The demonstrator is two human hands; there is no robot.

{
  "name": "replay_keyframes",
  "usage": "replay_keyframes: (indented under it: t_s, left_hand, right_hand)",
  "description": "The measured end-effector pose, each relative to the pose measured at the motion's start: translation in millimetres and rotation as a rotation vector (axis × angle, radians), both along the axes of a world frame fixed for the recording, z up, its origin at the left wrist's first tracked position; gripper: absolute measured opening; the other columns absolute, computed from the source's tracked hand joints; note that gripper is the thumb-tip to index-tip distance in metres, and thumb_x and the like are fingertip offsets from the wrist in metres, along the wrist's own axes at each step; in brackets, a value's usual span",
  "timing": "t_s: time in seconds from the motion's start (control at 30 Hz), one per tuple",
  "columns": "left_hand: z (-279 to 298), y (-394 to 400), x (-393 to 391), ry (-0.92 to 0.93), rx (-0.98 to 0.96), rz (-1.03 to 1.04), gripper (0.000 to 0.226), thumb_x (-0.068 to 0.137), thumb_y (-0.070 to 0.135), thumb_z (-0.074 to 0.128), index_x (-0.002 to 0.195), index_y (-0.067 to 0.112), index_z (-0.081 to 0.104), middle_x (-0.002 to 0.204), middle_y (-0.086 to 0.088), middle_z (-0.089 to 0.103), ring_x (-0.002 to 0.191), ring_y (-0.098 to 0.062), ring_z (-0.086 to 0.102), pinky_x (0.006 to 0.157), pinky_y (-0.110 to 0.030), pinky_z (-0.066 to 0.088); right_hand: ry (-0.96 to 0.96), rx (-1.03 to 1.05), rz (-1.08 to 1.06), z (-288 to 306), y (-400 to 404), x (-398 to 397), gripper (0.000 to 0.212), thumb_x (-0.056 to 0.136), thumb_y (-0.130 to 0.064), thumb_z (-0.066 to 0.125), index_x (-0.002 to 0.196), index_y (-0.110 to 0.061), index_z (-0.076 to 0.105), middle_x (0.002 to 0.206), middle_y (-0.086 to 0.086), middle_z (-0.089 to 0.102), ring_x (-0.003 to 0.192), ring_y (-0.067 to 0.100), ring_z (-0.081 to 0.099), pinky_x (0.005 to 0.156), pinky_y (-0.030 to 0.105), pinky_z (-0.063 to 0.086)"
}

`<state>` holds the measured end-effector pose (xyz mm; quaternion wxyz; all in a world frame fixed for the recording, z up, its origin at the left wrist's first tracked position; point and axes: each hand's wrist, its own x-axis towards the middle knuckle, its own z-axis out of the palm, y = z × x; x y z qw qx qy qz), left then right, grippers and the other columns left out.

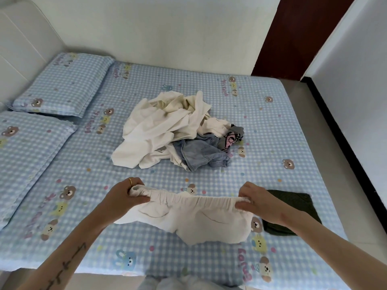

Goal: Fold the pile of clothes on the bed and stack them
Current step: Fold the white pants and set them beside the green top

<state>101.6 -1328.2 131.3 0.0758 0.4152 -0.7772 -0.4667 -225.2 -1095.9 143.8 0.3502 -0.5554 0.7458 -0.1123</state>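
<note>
A pair of white shorts (pixel 194 220) with an elastic waistband hangs stretched between my hands over the near part of the bed. My left hand (pixel 123 195) grips the waistband's left end; my right hand (pixel 255 199) pinches its right end. Farther back, mid-bed, lies the unfolded pile (pixel 167 130): cream and white garments, a piece of blue denim (pixel 203 153) and a grey-and-pink item (pixel 232 137). A folded dark green garment (pixel 293 208) rests on the bed at the near right, partly hidden by my right forearm.
The bed (pixel 272 126) has a blue checked sheet with cartoon bears. Two matching pillows (pixel 62 84) lie at the left by a white headboard. A wall runs behind the bed; floor and a dark skirting board line the right side.
</note>
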Motion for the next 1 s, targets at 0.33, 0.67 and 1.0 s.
replay_keyframes:
  t_s: [0.33, 0.67, 1.0]
  left_hand:
    - [2, -49, -35, 0.012, -0.158, -0.091, 0.032, 0.076, 0.006, 0.073, 0.066, 0.012, 0.042, 0.063, -0.001, 0.052, 0.064, -0.012, 0.045, 0.053, -0.015, 0.03]
    - [12, -66, -46, 0.116, -0.408, -0.117, 0.024, 0.074, -0.014, 0.06, 0.082, 0.009, 0.064, 0.085, 0.011, 0.063, 0.078, -0.004, 0.054, 0.064, -0.007, 0.037]
    - [-199, 16, 3, -0.257, -0.633, -0.747, 0.051, 0.025, 0.016, 0.088, 0.072, 0.017, 0.07, 0.08, 0.003, 0.067, 0.082, -0.014, 0.041, 0.071, -0.026, 0.033]
  right_hand:
    - [0.1, -0.05, 0.023, 5, -55, -15, 0.006, 0.09, -0.018, 0.061, 0.093, -0.012, 0.063, 0.084, -0.003, 0.061, 0.074, 0.013, 0.056, 0.064, 0.022, 0.042]
    - [0.572, -0.427, 0.235, 17, -91, -32, 0.007, 0.089, -0.011, 0.062, 0.094, -0.006, 0.064, 0.09, 0.006, 0.06, 0.09, 0.024, 0.052, 0.08, 0.035, 0.046]
    - [0.58, -0.155, 0.549, -179, -16, 22, 0.063, 0.032, -0.014, 0.084, 0.084, -0.021, 0.049, 0.07, -0.006, 0.057, 0.069, 0.013, 0.044, 0.057, 0.022, 0.04]
